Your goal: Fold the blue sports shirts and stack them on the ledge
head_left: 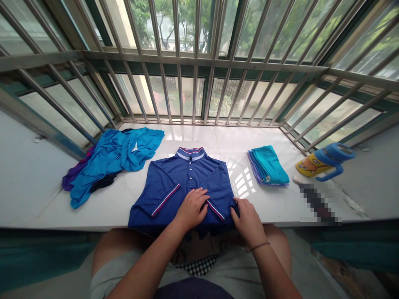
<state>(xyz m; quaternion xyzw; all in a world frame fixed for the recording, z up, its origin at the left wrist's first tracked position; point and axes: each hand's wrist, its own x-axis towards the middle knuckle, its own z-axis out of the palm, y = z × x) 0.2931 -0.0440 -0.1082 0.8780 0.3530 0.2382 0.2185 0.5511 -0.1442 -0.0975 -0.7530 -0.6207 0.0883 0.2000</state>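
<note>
A navy blue polo shirt (190,182) lies front side up on the white ledge, its striped collar toward the window. Both short sleeves are laid inward across the chest, and the lower hem hangs over the near edge. My left hand (193,205) rests with fingers outstretched on the shirt front, beside the striped cuff of the right-hand sleeve. At the shirt's right side is my right hand (247,216), thumb and fingers apart around the fabric edge; whether it pinches any cloth is hard to see.
On the left lies a loose heap of blue, purple and dark clothes (115,158). A folded stack of teal and lilac cloth (269,164) sits to the right. Beyond it are a yellow and blue bottle (324,160) and a blurred-out object (319,203). Metal bars (193,64) line the window.
</note>
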